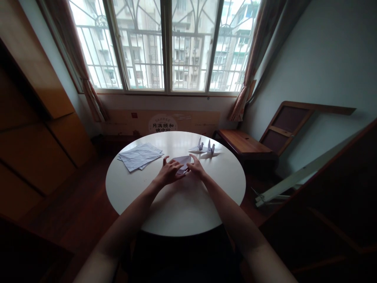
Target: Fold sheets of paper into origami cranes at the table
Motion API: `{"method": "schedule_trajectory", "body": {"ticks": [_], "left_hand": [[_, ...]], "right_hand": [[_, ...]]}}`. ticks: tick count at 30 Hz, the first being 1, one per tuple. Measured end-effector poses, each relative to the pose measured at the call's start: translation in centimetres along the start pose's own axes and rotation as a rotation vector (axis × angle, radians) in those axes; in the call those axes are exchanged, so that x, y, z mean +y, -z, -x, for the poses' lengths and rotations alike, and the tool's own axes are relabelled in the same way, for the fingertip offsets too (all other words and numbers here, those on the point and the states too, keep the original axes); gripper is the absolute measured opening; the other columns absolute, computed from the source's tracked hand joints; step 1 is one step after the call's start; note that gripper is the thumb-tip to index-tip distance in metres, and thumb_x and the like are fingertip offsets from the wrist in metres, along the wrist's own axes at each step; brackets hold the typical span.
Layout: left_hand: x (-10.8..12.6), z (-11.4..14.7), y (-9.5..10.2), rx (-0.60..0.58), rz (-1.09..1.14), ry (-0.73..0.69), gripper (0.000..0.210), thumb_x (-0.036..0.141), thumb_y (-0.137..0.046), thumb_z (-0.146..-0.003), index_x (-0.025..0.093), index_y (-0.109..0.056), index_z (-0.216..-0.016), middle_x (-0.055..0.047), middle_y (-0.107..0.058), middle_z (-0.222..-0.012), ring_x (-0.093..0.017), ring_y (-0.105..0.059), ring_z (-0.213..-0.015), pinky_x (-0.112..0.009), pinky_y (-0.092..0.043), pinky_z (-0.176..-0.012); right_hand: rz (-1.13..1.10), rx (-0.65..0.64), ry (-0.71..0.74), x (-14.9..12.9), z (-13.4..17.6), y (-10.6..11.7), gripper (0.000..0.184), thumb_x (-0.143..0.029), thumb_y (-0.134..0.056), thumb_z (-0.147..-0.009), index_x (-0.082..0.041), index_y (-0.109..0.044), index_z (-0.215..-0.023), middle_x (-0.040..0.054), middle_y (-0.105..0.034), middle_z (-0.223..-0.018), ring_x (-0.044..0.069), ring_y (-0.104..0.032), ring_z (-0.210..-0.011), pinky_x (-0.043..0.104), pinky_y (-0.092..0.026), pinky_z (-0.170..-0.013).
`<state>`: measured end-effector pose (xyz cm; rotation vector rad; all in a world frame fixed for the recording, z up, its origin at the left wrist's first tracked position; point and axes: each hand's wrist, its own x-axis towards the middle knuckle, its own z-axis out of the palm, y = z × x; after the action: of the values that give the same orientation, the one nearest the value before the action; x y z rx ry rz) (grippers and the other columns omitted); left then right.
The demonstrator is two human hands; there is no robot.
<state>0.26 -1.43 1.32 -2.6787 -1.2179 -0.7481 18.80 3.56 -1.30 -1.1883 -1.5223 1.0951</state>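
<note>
A partly folded sheet of pale paper (183,160) is held between my two hands above the middle of the round white table. My left hand (171,171) grips its left side, with the fingers bent over the paper. At the right edge, my right hand (196,166) pinches the paper, its index finger raised along the corner. The fingers cover parts of the folds. Two folded paper cranes, one crane (200,146) and another crane (211,147), stand beyond my right hand. Beyond my left hand lies a pile of creased paper sheets (140,156).
The white table (182,216) stands before a barred window (167,51). A long printed box (126,122) lies beneath the sill. To the right are a low wooden bench (243,141) and a leaning wooden frame (282,131). A wooden cabinet (59,118) stands at the left.
</note>
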Motion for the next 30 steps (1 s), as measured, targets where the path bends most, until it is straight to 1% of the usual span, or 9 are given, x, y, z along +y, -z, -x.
{"method": "schedule_trajectory", "body": {"ticks": [3,6,9,12,15,18,21,25,30], "left_hand": [[0.1,0.1,-0.3,0.003,-0.081,0.013,0.032,0.041,-0.062,-0.083,0.024,-0.068,-0.11,-0.009,-0.068,-0.099,-0.03,-0.057,-0.105,-0.055,-0.006,-0.11],[0.0,0.2,-0.5,-0.022,-0.136,0.024,0.02,0.028,-0.059,-0.082,0.024,-0.069,-0.099,-0.007,-0.069,-0.094,-0.027,-0.059,-0.098,-0.055,-0.01,-0.109],[-0.2,0.2,-0.5,-0.047,-0.161,0.037,0.019,0.014,-0.052,-0.08,0.022,-0.069,-0.085,-0.005,-0.069,-0.085,-0.025,-0.061,-0.09,-0.054,-0.014,-0.108],[-0.5,0.2,-0.5,-0.055,-0.15,0.048,0.018,0.01,-0.051,-0.076,0.02,-0.066,-0.074,-0.005,-0.068,-0.079,-0.024,-0.061,-0.087,-0.053,-0.016,-0.106],[-0.7,0.3,-0.2,-0.053,-0.121,0.063,0.014,0.011,-0.052,-0.075,0.019,-0.064,-0.071,-0.005,-0.068,-0.078,-0.024,-0.061,-0.086,-0.053,-0.017,-0.105],[-0.8,0.3,0.1,-0.073,-0.101,0.079,0.011,0.018,-0.054,-0.077,0.018,-0.063,-0.071,-0.005,-0.068,-0.078,-0.024,-0.06,-0.085,-0.052,-0.018,-0.103],[-0.8,0.4,0.2,-0.108,-0.061,0.082,0.014,0.026,-0.056,-0.081,0.018,-0.064,-0.074,-0.006,-0.068,-0.081,-0.025,-0.06,-0.087,-0.047,-0.024,-0.097],[-0.8,0.3,0.1,-0.118,-0.029,0.097,0.028,0.03,-0.046,-0.092,0.017,-0.064,-0.075,-0.007,-0.068,-0.085,-0.024,-0.059,-0.088,-0.04,-0.028,-0.085],[-0.9,0.2,0.1,-0.14,-0.039,0.172,0.029,0.026,-0.044,-0.094,0.017,-0.065,-0.076,-0.008,-0.068,-0.085,-0.024,-0.06,-0.086,-0.038,-0.027,-0.081]], "right_hand": [[-0.079,-0.102,-0.013,0.2,0.0,-0.3,0.075,-0.019,-0.063,-0.075,-0.013,-0.029,-0.142,-0.0025,-0.062,-0.064,0.015,-0.061,-0.053,0.026,-0.052,-0.052],[-0.1,-0.138,0.006,0.6,-0.2,-0.4,0.072,-0.02,-0.065,-0.074,-0.012,-0.034,-0.139,-0.0017,-0.062,-0.067,0.014,-0.061,-0.055,0.026,-0.052,-0.055],[0.002,-0.08,0.102,0.9,-0.4,-0.2,0.068,-0.019,-0.063,-0.072,-0.013,-0.041,-0.136,-0.0022,-0.061,-0.07,0.013,-0.059,-0.057,0.026,-0.051,-0.059],[0.211,0.025,0.195,0.9,-0.6,0.1,0.066,-0.016,-0.061,-0.071,-0.017,-0.047,-0.135,-0.0013,-0.061,-0.077,0.01,-0.053,-0.058,0.025,-0.048,-0.061],[0.333,0.041,0.23,0.9,-0.5,0.3,0.056,-0.014,-0.058,-0.073,-0.018,-0.055,-0.129,0.0017,-0.063,-0.085,0.011,-0.053,-0.062,0.025,-0.048,-0.064],[0.421,-0.002,0.271,1.0,-0.5,0.3,0.034,-0.013,-0.057,-0.075,-0.018,-0.07,-0.105,0.004,-0.064,-0.089,0.015,-0.058,-0.074,0.028,-0.048,-0.074],[0.565,-0.016,0.274,1.3,-0.5,0.2,0.019,-0.014,-0.062,-0.074,-0.022,-0.076,-0.086,0.0047,-0.062,-0.093,0.017,-0.059,-0.083,0.032,-0.047,-0.085],[0.642,-0.023,0.253,1.6,-0.4,0.1,0.011,-0.027,-0.069,-0.078,-0.025,-0.077,-0.085,0.006,-0.061,-0.099,0.019,-0.06,-0.088,0.034,-0.046,-0.087],[0.622,-0.06,0.308,1.7,-0.5,0.0,0.024,-0.046,-0.07,-0.078,-0.023,-0.077,-0.078,0.0078,-0.063,-0.102,0.022,-0.06,-0.095,0.036,-0.047,-0.087]]}}
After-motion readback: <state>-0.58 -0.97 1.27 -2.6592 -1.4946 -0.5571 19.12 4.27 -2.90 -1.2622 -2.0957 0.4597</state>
